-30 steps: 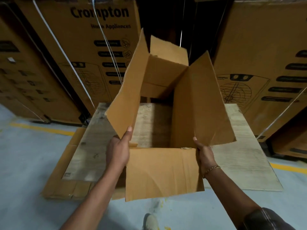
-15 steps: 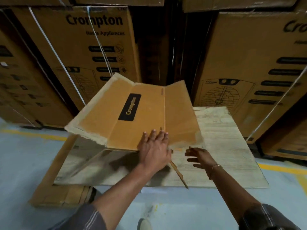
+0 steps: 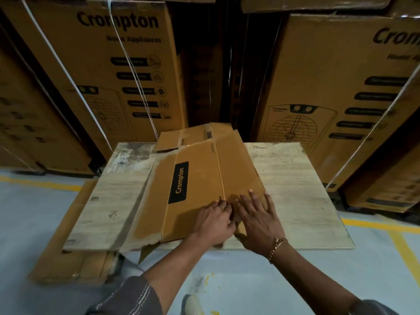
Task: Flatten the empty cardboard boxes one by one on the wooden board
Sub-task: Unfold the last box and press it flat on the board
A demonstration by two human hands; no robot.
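Observation:
A brown cardboard box (image 3: 195, 178) with a black "Crompton" label lies collapsed on the pale wooden board (image 3: 295, 185), its flaps spread toward the back and left. My left hand (image 3: 214, 221) presses on the box's near edge beside the fold line. My right hand (image 3: 256, 221), wearing a bracelet, lies flat with spread fingers on the box's right panel, touching my left hand. Both hands press down, gripping nothing.
Tall strapped Crompton cartons (image 3: 118, 71) stand close behind the board, another stack (image 3: 341, 98) at the right. Flattened cardboard (image 3: 66, 264) lies under the board's left side. Grey floor (image 3: 238, 280) with yellow lines (image 3: 377, 223) surrounds it. My shoe (image 3: 193, 303) is below.
The open box I held upright a second ago has been folded flat and laid down on the board. My right hand moved onto it beside my left.

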